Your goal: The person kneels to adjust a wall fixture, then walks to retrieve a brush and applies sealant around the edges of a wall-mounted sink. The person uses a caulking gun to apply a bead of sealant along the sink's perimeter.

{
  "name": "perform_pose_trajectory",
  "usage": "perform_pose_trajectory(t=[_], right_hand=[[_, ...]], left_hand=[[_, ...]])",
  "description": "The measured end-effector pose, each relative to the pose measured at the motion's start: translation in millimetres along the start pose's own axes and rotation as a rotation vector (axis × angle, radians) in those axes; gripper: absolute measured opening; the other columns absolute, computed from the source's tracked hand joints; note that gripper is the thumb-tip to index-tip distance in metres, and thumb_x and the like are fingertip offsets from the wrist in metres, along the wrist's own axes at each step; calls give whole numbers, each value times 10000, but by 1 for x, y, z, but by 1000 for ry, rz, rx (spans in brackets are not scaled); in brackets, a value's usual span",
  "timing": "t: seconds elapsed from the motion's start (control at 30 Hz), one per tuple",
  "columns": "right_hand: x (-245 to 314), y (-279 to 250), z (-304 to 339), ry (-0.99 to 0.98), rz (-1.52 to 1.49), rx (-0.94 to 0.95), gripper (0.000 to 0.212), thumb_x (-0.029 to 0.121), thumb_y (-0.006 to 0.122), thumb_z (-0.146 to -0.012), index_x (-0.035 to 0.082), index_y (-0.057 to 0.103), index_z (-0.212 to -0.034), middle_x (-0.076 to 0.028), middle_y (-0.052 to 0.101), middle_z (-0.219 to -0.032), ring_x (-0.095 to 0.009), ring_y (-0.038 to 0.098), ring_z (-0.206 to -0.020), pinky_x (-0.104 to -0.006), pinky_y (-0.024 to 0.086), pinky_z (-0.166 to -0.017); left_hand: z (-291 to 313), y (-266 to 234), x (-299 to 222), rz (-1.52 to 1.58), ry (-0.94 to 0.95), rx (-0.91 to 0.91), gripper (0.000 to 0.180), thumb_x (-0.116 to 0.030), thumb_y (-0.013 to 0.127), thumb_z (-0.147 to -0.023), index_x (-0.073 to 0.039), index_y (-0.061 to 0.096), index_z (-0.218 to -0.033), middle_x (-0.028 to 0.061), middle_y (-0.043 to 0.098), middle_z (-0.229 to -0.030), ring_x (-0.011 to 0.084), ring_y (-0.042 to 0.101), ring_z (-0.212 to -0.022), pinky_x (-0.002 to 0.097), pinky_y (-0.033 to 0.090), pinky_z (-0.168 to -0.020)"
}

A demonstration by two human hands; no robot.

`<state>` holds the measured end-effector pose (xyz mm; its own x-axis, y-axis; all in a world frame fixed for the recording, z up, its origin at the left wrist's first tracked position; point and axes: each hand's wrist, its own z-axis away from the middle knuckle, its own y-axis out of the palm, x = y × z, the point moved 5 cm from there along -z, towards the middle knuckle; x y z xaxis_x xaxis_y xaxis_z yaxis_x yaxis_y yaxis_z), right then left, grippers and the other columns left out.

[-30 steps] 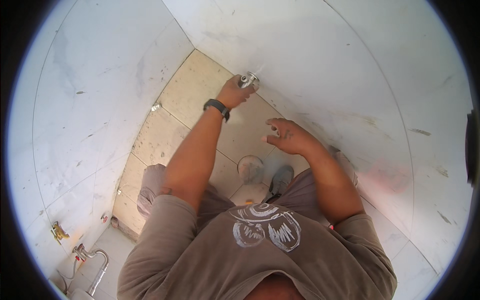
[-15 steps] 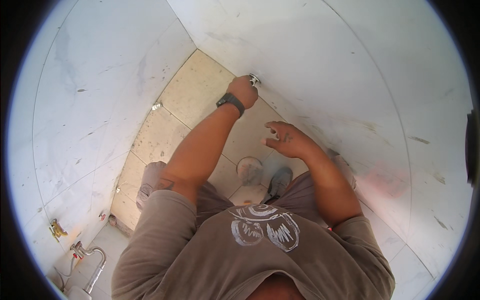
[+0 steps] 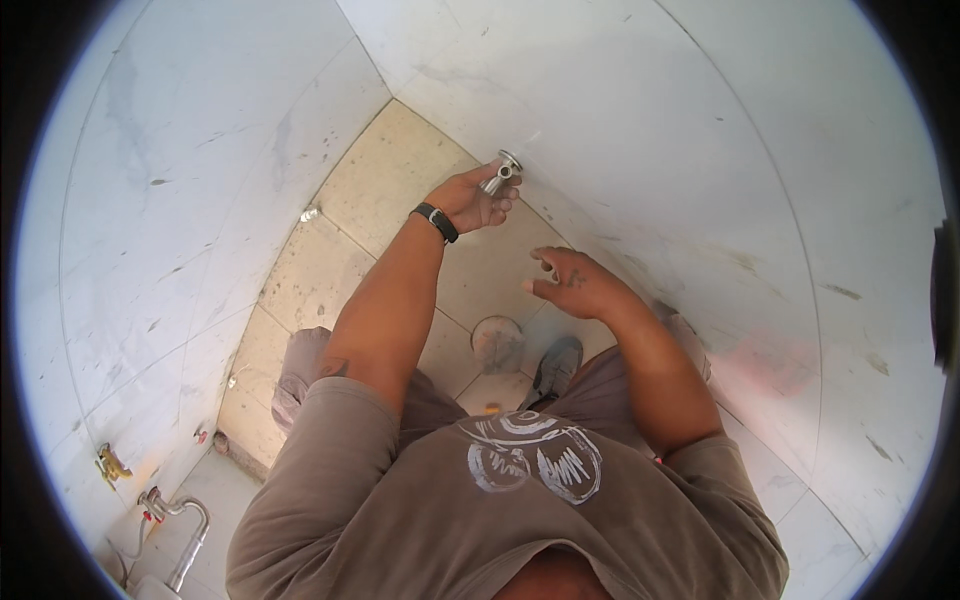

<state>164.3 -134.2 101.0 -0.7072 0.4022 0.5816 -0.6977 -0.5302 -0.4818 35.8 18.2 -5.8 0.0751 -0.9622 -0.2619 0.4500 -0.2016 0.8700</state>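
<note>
Ahead, metal valve (image 3: 495, 185) in left grip (image 3: 470, 203)

Bright diffuse light, faint soft shadows, fisheye-curved lines, black corners

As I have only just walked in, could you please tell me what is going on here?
The person's left hand is holding a shiny silver metal fitting, whose round flange sits at a pale, marbled wall, low down near the beige tiled floor. The thumb and fingers are around the fitting's near end. The right hand holds nothing: it is poised nearby, above the floor, with its fingers loosely parted and not touching the fitting.
</note>
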Motion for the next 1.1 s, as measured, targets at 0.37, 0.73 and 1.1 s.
perform_pose_trajectory(t=[0.37,0.73,1.1], right_hand=[[-11,4,-6,-9,-65,-48,650,366,722,-926,-12,541,-1423,-208,664,-1217,-282,665,-1035,-377,527,-905],[23,-16,-102,379,-434,-402,689,542,609,-960,-65,595,-1284,-198,672,-1153,-227,667,-975,-352,545,-783],[76,-25,-139,714,-526,-335,656,537,505,-1003,-3,572,-1369,-226,608,-1357,-378,672,-1098,-515,552,-890]], left_hand=[[0,5,-21,-961,218,-552,385,-393,757,-918,-42,603,-962,53,625,-774,173,596,-676,347,500,-609],[17,13,-27,-1247,237,-509,478,-287,723,-897,-2,588,-1257,119,702,-1027,175,666,-796,356,561,-698],[16,0,1,-683,359,-410,411,-169,580,-984,-21,565,-1367,121,692,-1184,206,661,-1061,345,547,-865]])
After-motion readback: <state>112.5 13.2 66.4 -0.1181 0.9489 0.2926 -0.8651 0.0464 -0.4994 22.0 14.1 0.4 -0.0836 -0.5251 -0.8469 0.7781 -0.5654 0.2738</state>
